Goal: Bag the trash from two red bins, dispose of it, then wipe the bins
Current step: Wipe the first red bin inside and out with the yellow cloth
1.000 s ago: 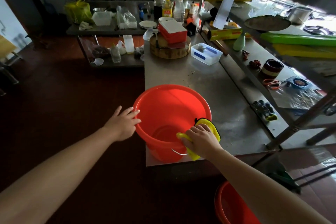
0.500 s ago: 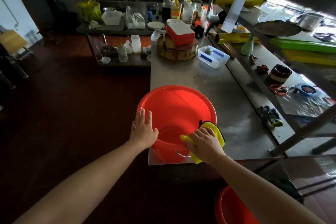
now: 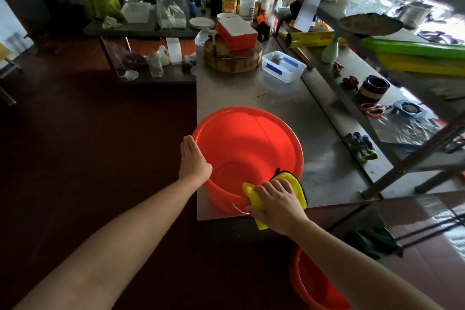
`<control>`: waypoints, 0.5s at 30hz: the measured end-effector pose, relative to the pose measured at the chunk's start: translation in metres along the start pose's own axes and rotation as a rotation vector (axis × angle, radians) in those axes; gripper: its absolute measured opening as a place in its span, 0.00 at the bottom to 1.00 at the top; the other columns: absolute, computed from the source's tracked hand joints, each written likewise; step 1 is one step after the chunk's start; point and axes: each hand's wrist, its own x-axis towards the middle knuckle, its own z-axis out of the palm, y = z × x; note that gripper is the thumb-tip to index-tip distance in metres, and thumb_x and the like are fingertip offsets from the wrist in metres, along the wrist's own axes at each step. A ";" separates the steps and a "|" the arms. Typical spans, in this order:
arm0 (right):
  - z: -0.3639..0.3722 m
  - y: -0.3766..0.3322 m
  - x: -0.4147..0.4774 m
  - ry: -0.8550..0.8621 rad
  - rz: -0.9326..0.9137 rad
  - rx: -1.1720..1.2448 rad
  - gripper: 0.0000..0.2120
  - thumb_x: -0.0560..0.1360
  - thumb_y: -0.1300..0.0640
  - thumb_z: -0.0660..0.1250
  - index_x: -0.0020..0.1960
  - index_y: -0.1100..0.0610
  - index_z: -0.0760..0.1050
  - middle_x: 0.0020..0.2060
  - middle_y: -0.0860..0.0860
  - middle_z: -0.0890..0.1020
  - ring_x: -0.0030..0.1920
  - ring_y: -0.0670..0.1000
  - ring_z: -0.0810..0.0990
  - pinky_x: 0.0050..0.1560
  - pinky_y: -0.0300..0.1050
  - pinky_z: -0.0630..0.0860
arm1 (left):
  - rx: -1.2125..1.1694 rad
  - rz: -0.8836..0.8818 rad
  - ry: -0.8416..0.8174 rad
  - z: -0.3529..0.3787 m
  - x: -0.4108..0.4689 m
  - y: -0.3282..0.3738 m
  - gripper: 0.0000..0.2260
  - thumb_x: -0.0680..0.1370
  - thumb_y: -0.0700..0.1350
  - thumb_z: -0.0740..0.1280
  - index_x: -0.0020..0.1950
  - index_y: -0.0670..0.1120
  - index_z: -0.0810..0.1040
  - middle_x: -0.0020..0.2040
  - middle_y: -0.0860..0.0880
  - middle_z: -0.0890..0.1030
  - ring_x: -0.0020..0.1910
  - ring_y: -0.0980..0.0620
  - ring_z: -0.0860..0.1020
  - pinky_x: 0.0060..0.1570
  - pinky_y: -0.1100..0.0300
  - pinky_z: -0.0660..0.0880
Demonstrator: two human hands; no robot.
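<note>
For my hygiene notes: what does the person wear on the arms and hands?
The left hand and right hand have no gloves; the left forearm and right forearm are bare, with no sleeve in view. I see no watch, ring or bracelet.

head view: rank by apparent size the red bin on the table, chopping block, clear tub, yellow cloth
1. red bin
2. chopping block and yellow cloth, alike; cloth is nearer, partly under the right hand
3. clear tub

Head view, single: we look forward and down, wide-angle, close over the red bin (image 3: 246,148) on the steel table (image 3: 289,98).
</note>
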 end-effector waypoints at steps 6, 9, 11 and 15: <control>-0.009 -0.001 -0.011 -0.108 -0.028 0.011 0.31 0.74 0.28 0.59 0.66 0.50 0.73 0.53 0.46 0.79 0.57 0.53 0.77 0.66 0.56 0.70 | -0.210 -0.084 0.052 -0.001 0.005 0.015 0.39 0.78 0.32 0.64 0.83 0.49 0.47 0.80 0.45 0.59 0.73 0.41 0.69 0.65 0.45 0.75; -0.016 -0.001 -0.010 -0.201 -0.003 0.045 0.28 0.72 0.35 0.60 0.67 0.49 0.73 0.56 0.46 0.79 0.60 0.53 0.76 0.68 0.54 0.66 | -0.220 -0.029 0.054 -0.001 0.006 0.018 0.36 0.78 0.31 0.63 0.82 0.49 0.52 0.78 0.44 0.64 0.73 0.42 0.69 0.67 0.44 0.74; -0.021 -0.002 -0.008 -0.276 0.015 0.071 0.28 0.72 0.37 0.58 0.67 0.48 0.73 0.57 0.45 0.79 0.62 0.51 0.75 0.67 0.52 0.66 | -0.220 0.039 0.061 -0.003 0.005 0.024 0.34 0.78 0.30 0.63 0.81 0.48 0.56 0.76 0.44 0.66 0.72 0.42 0.71 0.67 0.43 0.74; -0.019 -0.005 -0.005 -0.418 0.128 0.169 0.26 0.73 0.38 0.53 0.65 0.47 0.73 0.57 0.45 0.80 0.62 0.52 0.76 0.65 0.52 0.68 | -0.204 0.235 0.077 -0.010 0.003 0.039 0.34 0.77 0.30 0.62 0.80 0.48 0.58 0.75 0.45 0.68 0.72 0.44 0.71 0.68 0.45 0.73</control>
